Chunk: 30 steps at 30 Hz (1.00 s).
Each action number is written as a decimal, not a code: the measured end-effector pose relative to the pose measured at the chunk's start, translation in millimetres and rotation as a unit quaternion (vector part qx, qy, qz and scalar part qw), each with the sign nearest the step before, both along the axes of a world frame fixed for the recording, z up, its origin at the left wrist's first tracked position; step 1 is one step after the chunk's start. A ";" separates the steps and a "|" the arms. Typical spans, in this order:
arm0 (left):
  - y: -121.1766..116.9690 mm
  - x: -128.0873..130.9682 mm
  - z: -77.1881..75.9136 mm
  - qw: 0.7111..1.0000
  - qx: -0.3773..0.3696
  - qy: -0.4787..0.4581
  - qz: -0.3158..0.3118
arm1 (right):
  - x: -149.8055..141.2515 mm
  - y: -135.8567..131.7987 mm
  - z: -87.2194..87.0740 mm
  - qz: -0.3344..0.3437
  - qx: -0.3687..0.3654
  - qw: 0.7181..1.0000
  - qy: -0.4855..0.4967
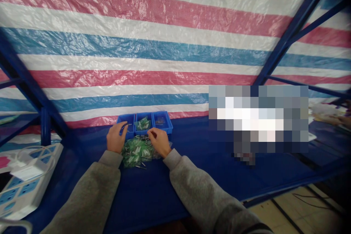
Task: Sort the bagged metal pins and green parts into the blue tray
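My left hand reaches over the near edge of the left blue bin. Its thumb and forefinger are apart, with nothing plainly between them. My right hand is closed in a pinch just in front of the bins; whatever its fingertips hold is too small to name. Between and below both hands lies a heap of small green-tinted plastic bags with silvery metal pieces in them. Loose metal pins lie along the top of the heap. The middle bin contains more green bags, and the right bin holds small pieces.
Everything stands on a blue table. A white power strip with cables is at the left. Behind rises a striped plastic sheet between blue metal posts. A pixelated patch covers part of the right side.
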<state>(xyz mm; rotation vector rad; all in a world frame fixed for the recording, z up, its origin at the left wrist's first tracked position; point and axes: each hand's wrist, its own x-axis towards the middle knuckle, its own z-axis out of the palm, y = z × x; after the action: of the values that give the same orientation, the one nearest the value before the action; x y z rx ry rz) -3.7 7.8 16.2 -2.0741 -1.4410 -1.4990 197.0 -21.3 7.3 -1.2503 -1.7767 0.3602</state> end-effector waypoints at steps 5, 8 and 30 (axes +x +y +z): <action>2.7 -0.3 -1.9 0.996 -0.006 0.093 -0.006 | 4.5 -0.2 -1.6 -0.053 -0.049 0.982 -0.174; -2.5 4.1 -3.8 0.992 -0.010 0.127 -0.022 | 5.6 -1.6 -3.3 -0.047 -0.073 0.967 -0.239; -17.6 19.3 -6.8 0.978 -0.039 0.155 -0.130 | 7.8 8.0 -10.2 0.014 -0.041 0.950 -0.308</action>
<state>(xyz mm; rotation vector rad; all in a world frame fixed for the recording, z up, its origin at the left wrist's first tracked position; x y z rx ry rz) 15.6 -9.8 9.4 -2.4902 -1.1648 -1.1405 204.8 -13.3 -2.9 -1.5052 -2.3220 0.0514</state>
